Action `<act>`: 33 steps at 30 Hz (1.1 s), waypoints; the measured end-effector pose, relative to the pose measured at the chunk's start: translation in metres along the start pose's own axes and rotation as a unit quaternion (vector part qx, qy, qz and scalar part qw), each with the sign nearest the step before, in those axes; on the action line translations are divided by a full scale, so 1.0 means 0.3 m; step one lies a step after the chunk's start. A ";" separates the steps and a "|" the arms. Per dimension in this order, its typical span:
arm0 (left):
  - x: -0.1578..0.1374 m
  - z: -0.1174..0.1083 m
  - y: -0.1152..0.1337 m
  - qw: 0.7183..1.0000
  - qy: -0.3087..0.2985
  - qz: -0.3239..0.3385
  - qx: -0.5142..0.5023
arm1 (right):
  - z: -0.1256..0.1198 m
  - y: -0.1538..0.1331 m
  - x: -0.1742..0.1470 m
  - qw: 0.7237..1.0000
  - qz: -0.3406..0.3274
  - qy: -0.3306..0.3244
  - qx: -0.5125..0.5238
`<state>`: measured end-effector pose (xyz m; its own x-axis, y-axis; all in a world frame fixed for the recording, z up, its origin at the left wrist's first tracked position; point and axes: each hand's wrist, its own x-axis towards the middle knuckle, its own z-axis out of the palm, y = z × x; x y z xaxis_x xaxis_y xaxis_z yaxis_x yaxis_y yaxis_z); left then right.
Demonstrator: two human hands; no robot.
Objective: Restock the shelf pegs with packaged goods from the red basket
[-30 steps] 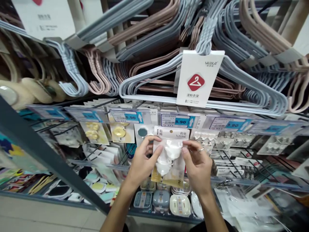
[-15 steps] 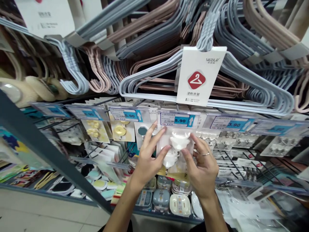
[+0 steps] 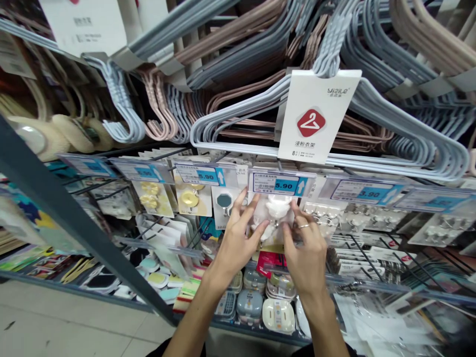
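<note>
A carded pack of white wall hooks (image 3: pixel 278 208) is between my two hands at the middle of the rack, its upper part behind the price label (image 3: pixel 278 185). My left hand (image 3: pixel 241 233) grips the pack's left edge, with the fingers up under the label and the thumb in front. On the right edge, my right hand (image 3: pixel 305 243), wearing a ring, holds it with bent fingers and the thumb low. Left of my left hand hangs a card with a dark octagonal hook (image 3: pixel 224 201). Whether the pack is on its peg is hidden.
Pale blue hangers (image 3: pixel 238 148) with a white card (image 3: pixel 320 116) hang just above my hands. A dark metal post (image 3: pixel 111 258) slants across the left. Plastic soap boxes (image 3: pixel 278 315) stand on the bottom shelf. Carded metal hooks (image 3: pixel 357 218) hang to the right.
Both hands have moved the hook pack up and inward, so its top sits further behind the price label. A red package now shows beneath it. The view has shifted slightly.
</note>
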<state>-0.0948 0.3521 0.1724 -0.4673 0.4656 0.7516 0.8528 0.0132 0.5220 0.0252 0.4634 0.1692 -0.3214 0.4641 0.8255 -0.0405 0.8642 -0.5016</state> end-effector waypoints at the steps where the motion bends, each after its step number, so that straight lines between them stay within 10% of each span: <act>1: 0.000 0.004 0.000 1.000 -0.004 0.004 0.013 | 0.004 0.005 0.000 1.000 -0.013 0.001 -0.021; 27: -0.011 0.044 -0.023 0.999 -0.003 0.026 0.041 | 0.042 -0.014 -0.034 0.998 -0.012 -0.022 -0.052; 33: -0.003 -0.035 0.096 0.990 0.125 -0.006 -0.060 | -0.001 -0.096 -0.029 0.998 -0.020 0.049 0.045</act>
<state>-0.0722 0.3429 0.1911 -0.5327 0.2320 0.8139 0.8203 -0.0948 0.5640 0.0293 0.4346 0.1765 -0.2238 0.4499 0.8646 -0.1372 0.8637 -0.4849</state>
